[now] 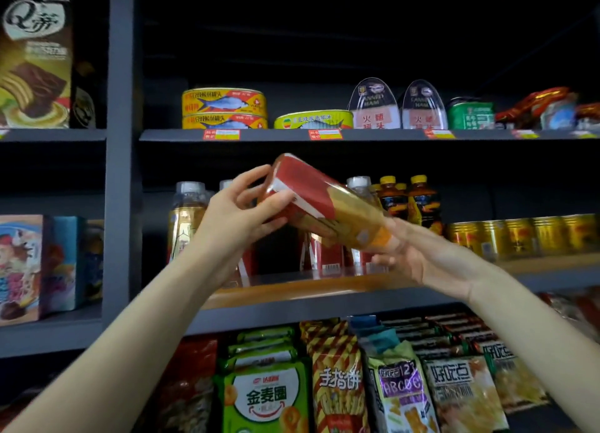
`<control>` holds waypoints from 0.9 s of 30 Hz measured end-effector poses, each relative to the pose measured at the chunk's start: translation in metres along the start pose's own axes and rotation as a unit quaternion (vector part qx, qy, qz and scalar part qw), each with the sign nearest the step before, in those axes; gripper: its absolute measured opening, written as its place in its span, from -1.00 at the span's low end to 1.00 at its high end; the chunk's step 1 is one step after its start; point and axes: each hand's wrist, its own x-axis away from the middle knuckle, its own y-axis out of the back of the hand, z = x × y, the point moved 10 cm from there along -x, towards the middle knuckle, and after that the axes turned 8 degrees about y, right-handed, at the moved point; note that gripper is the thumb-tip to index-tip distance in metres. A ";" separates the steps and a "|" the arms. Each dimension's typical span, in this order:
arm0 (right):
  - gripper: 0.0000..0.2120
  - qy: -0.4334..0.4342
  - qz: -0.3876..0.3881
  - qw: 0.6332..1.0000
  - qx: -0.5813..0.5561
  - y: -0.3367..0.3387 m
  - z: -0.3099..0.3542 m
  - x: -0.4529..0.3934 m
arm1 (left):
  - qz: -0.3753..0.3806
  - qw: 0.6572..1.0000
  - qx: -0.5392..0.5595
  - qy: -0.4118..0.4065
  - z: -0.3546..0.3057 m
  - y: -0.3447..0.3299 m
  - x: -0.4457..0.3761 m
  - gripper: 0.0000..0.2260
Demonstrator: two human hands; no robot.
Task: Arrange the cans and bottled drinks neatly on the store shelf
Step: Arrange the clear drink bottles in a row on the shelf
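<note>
A bottled drink with a red and gold label (328,205) lies tilted in the air in front of the middle shelf (302,286), its base up and to the left. My left hand (240,211) grips the base end. My right hand (418,254) holds the lower neck end; the cap is hidden in that palm. Behind them on the shelf stand matching red-labelled bottles (186,218), small dark bottles with yellow caps (418,202) and a row of gold cans (526,234).
The shelf above carries flat fish tins (224,107), canned ham (373,106) and a green can (470,114). Snack bags (337,380) fill the shelf below. A grey upright post (120,146) divides off the left bay, which holds snack boxes (35,65).
</note>
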 end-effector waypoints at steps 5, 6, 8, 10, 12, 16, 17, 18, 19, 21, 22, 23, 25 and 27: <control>-0.49 0.069 -0.116 0.985 0.110 0.012 0.039 0.001 | 0.011 0.986 0.055 0.154 0.033 0.000 0.005 -0.64; -0.50 0.072 -0.127 0.979 0.143 0.012 0.043 0.000 | 0.012 0.982 0.056 0.179 0.039 -0.002 0.007 -0.70; -0.53 0.075 -0.142 0.970 0.180 0.012 0.048 0.002 | 0.010 0.974 0.049 0.221 0.047 -0.002 0.009 -0.76; -0.56 0.091 -0.112 0.979 0.146 0.006 0.050 0.002 | 0.005 0.966 0.052 0.255 0.053 -0.001 0.012 -0.74; -0.61 0.120 -0.069 0.985 0.105 -0.004 0.054 0.001 | 0.007 0.956 0.073 0.283 0.059 -0.001 0.015 -0.73; -0.73 0.144 -0.129 0.976 0.103 -0.001 0.052 -0.004 | 0.070 0.932 0.103 0.339 0.071 -0.017 0.023 -0.56; -0.74 0.139 -0.137 0.980 0.050 -0.004 0.048 -0.006 | 0.091 0.928 0.089 0.349 0.074 -0.022 0.026 -0.54; -0.70 0.133 -0.139 0.981 -0.018 -0.009 0.044 -0.008 | 0.108 0.927 0.060 0.355 0.077 -0.025 0.030 -0.53; -0.63 0.134 -0.147 0.978 -0.066 -0.013 0.043 -0.009 | 0.118 0.928 0.019 0.354 0.081 -0.027 0.033 -0.52; -0.53 0.147 -0.183 0.970 -0.057 -0.014 0.047 -0.011 | 0.121 0.941 -0.046 0.313 0.080 -0.030 0.032 -0.48; -0.50 0.154 -0.200 0.967 -0.037 -0.015 0.050 -0.011 | 0.114 0.952 -0.055 0.277 0.077 -0.030 0.029 -0.44; -0.49 0.158 -0.211 0.964 -0.024 -0.016 0.052 -0.013 | 0.107 0.964 -0.064 0.236 0.070 -0.032 0.025 -0.40; -0.44 0.146 -0.224 0.963 -0.023 -0.019 0.050 -0.017 | 0.105 0.968 -0.169 0.150 0.056 -0.043 0.022 -0.33; -0.39 0.128 -0.232 0.964 -0.035 -0.020 0.044 -0.019 | 0.086 0.945 -0.310 0.062 0.046 -0.053 0.018 -0.29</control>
